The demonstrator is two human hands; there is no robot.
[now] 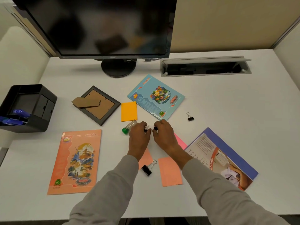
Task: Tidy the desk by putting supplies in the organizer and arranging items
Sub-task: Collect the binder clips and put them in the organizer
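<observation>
Left hand (139, 138) pinching a binder clip (146, 128), right hand (164, 135) pinching a second clip (155, 128), organizer (36, 126) at left edge of desk (227, 103)

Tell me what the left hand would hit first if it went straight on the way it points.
Probably the blue notebook: the left hand, pinching a binder clip, points forward past the orange sticky pad toward the notebook's near edge. Depth is unclear.
</observation>
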